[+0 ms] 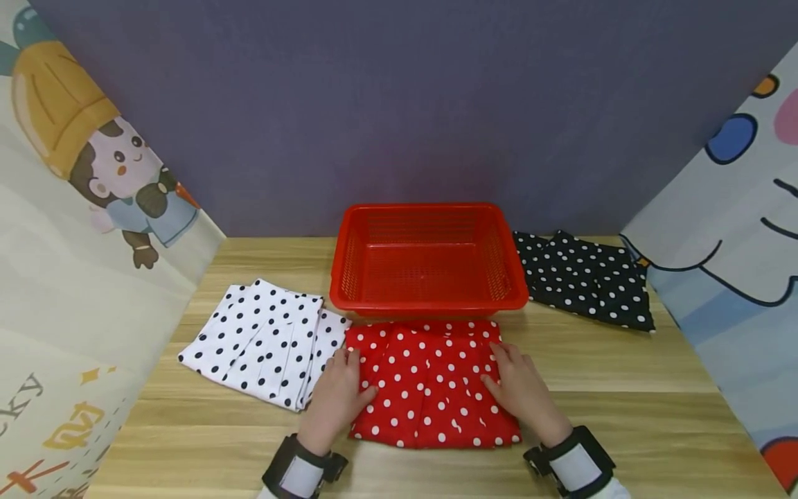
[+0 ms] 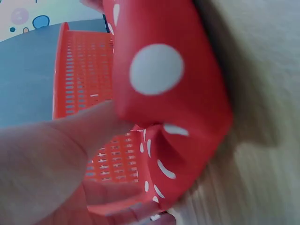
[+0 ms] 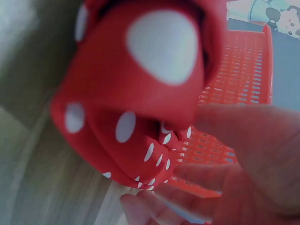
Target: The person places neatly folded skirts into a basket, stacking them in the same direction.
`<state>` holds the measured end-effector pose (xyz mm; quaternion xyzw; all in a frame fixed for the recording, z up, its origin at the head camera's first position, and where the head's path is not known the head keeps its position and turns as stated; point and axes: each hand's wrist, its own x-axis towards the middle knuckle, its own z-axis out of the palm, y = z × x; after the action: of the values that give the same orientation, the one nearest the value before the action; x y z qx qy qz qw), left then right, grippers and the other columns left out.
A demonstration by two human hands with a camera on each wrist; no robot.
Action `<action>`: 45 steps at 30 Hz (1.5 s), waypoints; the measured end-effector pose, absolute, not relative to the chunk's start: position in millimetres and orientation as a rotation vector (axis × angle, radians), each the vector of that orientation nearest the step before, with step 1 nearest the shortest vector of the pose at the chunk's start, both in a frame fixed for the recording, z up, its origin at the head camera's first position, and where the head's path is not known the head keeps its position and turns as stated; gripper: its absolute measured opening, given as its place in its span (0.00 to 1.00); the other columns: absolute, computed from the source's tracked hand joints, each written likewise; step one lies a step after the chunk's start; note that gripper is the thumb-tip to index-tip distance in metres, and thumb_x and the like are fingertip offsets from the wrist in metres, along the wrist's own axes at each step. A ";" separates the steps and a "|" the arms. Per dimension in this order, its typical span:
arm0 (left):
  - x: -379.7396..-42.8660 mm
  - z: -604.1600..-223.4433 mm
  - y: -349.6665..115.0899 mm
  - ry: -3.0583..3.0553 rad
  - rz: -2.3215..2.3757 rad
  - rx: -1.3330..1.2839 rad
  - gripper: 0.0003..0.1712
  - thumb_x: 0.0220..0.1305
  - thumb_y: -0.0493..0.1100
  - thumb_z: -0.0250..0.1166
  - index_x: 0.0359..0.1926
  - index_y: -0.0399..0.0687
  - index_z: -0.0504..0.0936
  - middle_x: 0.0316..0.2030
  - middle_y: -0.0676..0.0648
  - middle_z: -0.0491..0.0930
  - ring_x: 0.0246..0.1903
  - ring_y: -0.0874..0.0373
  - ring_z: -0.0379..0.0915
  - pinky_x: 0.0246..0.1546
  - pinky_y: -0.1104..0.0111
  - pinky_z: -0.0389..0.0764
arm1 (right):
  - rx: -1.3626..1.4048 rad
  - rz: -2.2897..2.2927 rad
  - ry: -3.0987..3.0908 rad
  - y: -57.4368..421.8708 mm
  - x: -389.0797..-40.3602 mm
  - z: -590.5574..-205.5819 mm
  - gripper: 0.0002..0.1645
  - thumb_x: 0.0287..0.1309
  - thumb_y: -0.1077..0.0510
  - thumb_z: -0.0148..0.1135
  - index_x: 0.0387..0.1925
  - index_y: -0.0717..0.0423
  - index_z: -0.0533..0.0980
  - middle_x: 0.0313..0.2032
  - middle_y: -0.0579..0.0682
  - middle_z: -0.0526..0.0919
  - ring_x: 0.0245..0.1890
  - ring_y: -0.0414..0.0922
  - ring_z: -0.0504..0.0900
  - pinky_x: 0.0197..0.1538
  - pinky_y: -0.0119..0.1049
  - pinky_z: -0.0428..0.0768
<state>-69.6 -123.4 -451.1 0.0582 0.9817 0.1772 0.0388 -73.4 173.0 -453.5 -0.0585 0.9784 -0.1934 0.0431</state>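
Observation:
A folded red cloth [image 1: 430, 388] with white dots lies on the table in front of me, its near edge bulging in thick folds in both wrist views. At its left side is my left hand [image 1: 337, 395], the thumb touching the fabric and the fingers stretched along the edge. My right hand [image 1: 520, 388] touches the opposite side, thumb and fingers spread apart with the fingertips at the cloth's edge. Just beyond the cloth stands a red plastic basket [image 1: 430, 306] with perforated walls and nothing in it.
To the left lies a folded white cloth [image 1: 262, 339] with black dots, close to my left hand. A black cloth [image 1: 586, 281] with white dots lies right of the basket. A dark grey panel [image 1: 424, 104] rises behind the wooden table [image 1: 636, 409], with printed walls on both sides.

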 end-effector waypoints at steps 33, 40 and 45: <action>-88.3 -449.6 -96.8 2.889 0.639 -0.172 0.42 0.39 0.44 0.75 0.53 0.25 0.68 0.42 0.32 0.69 0.33 0.47 0.72 0.31 0.59 0.81 | 0.159 -0.608 2.858 164.1 -79.4 -458.0 0.41 0.45 0.55 0.69 0.54 0.73 0.61 0.47 0.67 0.65 0.37 0.55 0.72 0.37 0.49 0.81; -86.4 -449.0 -93.9 2.923 0.631 -0.113 0.34 0.40 0.41 0.75 0.46 0.26 0.72 0.37 0.35 0.71 0.28 0.51 0.70 0.26 0.62 0.80 | 0.180 -0.646 2.862 161.7 -81.9 -461.6 0.37 0.47 0.58 0.68 0.53 0.74 0.61 0.45 0.68 0.66 0.35 0.55 0.75 0.39 0.50 0.80; -85.5 -452.0 -93.1 2.909 0.677 -0.127 0.26 0.43 0.39 0.72 0.41 0.30 0.73 0.29 0.40 0.73 0.23 0.54 0.69 0.23 0.66 0.75 | 0.178 -0.681 2.838 161.2 -83.2 -462.9 0.35 0.49 0.60 0.66 0.52 0.73 0.59 0.44 0.68 0.67 0.36 0.56 0.76 0.38 0.51 0.80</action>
<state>-85.5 -93.1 -452.0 -0.0424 0.9702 0.2259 0.0760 -83.2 161.2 -462.9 0.0607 0.9648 -0.2316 0.1085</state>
